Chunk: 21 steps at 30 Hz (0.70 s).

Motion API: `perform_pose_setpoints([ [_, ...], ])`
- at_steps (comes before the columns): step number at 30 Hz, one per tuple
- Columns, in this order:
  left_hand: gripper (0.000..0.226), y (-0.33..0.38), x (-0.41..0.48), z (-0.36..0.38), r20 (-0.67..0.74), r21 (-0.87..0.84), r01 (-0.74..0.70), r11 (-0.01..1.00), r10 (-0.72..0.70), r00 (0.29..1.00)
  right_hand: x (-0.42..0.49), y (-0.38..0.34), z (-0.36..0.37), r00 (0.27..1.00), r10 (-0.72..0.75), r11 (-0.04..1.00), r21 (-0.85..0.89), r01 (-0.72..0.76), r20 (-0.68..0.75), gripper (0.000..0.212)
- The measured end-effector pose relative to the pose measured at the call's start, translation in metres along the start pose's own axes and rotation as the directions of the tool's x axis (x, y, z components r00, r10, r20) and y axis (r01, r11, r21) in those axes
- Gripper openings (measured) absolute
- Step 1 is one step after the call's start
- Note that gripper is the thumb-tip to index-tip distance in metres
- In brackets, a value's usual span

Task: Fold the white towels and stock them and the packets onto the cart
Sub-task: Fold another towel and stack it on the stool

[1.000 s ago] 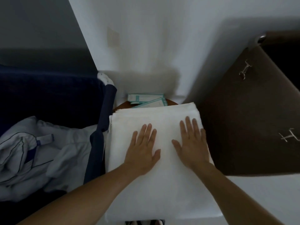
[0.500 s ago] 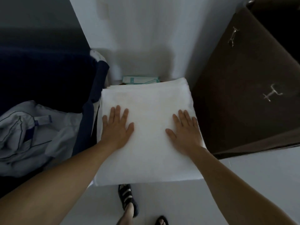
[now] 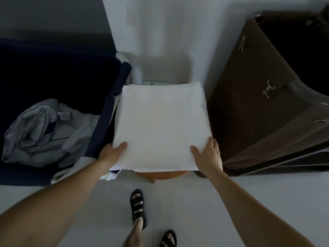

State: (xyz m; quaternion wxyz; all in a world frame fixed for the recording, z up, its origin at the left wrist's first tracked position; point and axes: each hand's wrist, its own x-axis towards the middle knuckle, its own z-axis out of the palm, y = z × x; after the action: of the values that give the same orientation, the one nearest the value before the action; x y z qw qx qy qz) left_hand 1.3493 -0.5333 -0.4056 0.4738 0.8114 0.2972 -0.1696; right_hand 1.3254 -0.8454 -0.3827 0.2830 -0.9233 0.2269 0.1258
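A folded white towel (image 3: pixel 162 125) lies flat on a small round wooden stool (image 3: pixel 161 175). My left hand (image 3: pixel 112 153) grips its near left corner, thumb on top and fingers underneath. At the near right corner my right hand (image 3: pixel 208 155) holds the towel the same way, thumb on the top face. Behind the towel's far edge a sliver of a teal-and-white packet (image 3: pixel 153 83) shows, mostly hidden.
A dark blue fabric bin (image 3: pixel 110 111) with crumpled pale laundry (image 3: pixel 44 134) stands on the left. A brown cart (image 3: pixel 267 111) with metal hooks stands on the right. A white wall rises behind. My sandalled feet (image 3: pixel 138 209) stand on the pale floor below.
Both hands slid back from lying flat on the towel's top to its near corners and took hold of them. The view pulled back, revealing the stool and my feet.
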Motion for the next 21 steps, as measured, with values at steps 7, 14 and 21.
perform_pose_setpoints([
  [7, 0.06, 0.042, -0.006, -0.022, 0.031, 0.115, 0.078, 0.99, -0.082, 0.996, 0.01, -0.022, -0.029, 0.974, 0.219, 0.974, -0.07, -0.216, 0.055, 0.091],
  [14, 0.054, 0.068, 0.011, -0.051, 0.325, -0.102, 0.271, 0.957, -0.226, 0.918, 0.036, -0.031, -0.05, 0.944, 0.286, 0.946, 0.107, -0.305, 0.168, 0.083],
  [21, 0.052, 0.068, 0.026, -0.043, 0.4, -0.166, 0.302, 0.939, -0.216, 0.891, 0.05, -0.035, -0.045, 0.931, 0.226, 0.87, 0.37, -0.325, 0.287, 0.076],
])
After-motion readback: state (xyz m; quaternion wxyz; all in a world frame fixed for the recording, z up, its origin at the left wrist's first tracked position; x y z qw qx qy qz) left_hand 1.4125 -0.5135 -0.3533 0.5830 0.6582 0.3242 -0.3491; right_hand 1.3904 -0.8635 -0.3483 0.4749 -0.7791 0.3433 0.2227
